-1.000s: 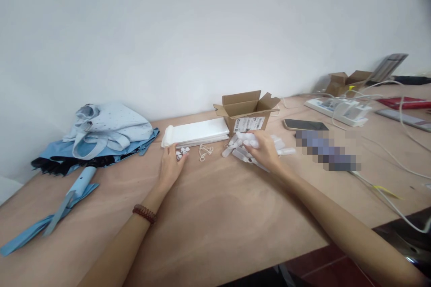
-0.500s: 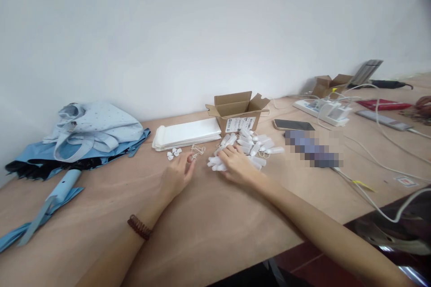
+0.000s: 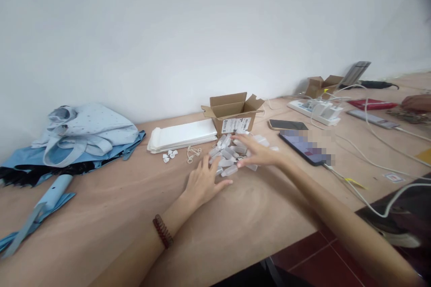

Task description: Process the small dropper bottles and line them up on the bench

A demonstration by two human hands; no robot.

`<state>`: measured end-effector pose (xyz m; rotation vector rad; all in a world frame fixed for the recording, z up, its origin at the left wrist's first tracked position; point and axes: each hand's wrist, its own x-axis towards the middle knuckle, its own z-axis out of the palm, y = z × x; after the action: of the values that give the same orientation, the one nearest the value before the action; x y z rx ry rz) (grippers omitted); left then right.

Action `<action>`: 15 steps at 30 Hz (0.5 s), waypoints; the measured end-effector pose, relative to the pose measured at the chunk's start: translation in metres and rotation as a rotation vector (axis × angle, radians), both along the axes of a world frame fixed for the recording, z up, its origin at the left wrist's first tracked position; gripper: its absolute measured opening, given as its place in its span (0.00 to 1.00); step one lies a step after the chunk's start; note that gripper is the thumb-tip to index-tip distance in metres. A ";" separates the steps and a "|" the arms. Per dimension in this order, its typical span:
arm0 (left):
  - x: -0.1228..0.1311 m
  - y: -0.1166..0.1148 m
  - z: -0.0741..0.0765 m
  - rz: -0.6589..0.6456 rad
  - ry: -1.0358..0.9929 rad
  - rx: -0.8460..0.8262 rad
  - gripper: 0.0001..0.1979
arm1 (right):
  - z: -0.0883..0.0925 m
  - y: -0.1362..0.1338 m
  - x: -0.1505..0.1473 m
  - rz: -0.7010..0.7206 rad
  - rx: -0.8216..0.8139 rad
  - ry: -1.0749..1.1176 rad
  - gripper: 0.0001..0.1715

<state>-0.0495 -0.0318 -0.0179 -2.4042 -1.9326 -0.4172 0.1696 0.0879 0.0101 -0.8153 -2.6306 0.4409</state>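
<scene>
A pile of small translucent white plastic tubes [image 3: 230, 169], some with string loops, lies on the table in front of an open cardboard box [image 3: 232, 107]. At the pile's left edge is my left hand [image 3: 204, 182], open, its fingers spread and the thumb stretched toward the tubes. From the right, my right hand [image 3: 257, 151] reaches over the pile, open, thumb and fingers apart around several tubes. Left of the pile lie a few loose string loops [image 3: 193, 154] and several small white plastic pieces [image 3: 170, 155]. Whether my fingertips touch the tubes is hard to tell.
A stack of white bags [image 3: 183, 135] lies left of the box. Farther left are a pale blue cloth bag [image 3: 90, 128] and a blue umbrella [image 3: 55, 193]. To the right are phones [image 3: 288, 125], a power strip [image 3: 314, 112] and cables. A person's hand [image 3: 417, 103] shows at the far right.
My left hand has moved right from the string loops to the tubes and spread its fingers. My right hand has shifted right and opened over the pile. The view has turned slightly.
</scene>
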 end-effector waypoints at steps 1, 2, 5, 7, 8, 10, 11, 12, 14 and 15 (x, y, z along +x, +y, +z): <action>0.001 0.000 0.000 0.010 0.011 -0.001 0.34 | 0.005 0.011 0.018 -0.022 -0.039 -0.015 0.50; 0.001 0.000 -0.001 0.019 0.016 0.000 0.33 | 0.009 0.023 0.035 -0.041 -0.057 -0.058 0.50; 0.001 0.000 -0.003 0.024 0.008 -0.002 0.32 | 0.013 0.050 0.075 -0.018 -0.120 -0.285 0.55; 0.000 0.001 -0.004 0.025 -0.004 -0.007 0.32 | 0.008 0.060 0.085 -0.022 -0.111 -0.408 0.60; -0.001 0.001 -0.004 0.029 -0.011 -0.010 0.32 | 0.004 0.062 0.086 -0.020 -0.099 -0.445 0.61; -0.001 0.001 -0.005 0.042 -0.022 -0.014 0.32 | -0.005 0.062 0.081 -0.013 -0.049 -0.464 0.59; -0.001 0.000 -0.005 0.047 -0.024 -0.014 0.32 | -0.010 0.062 0.078 -0.008 -0.011 -0.456 0.57; -0.001 0.000 -0.005 0.052 -0.023 -0.013 0.32 | -0.014 0.061 0.075 -0.002 0.034 -0.441 0.55; -0.001 0.000 -0.005 0.055 -0.016 -0.009 0.32 | -0.020 0.060 0.070 0.000 0.131 -0.418 0.51; -0.001 0.000 -0.005 0.053 -0.013 -0.009 0.32 | -0.021 0.060 0.069 -0.007 0.174 -0.413 0.49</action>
<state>-0.0502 -0.0316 -0.0233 -2.3561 -2.0026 -0.4243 0.2387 0.1475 -0.0109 -0.9406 -2.9838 0.0381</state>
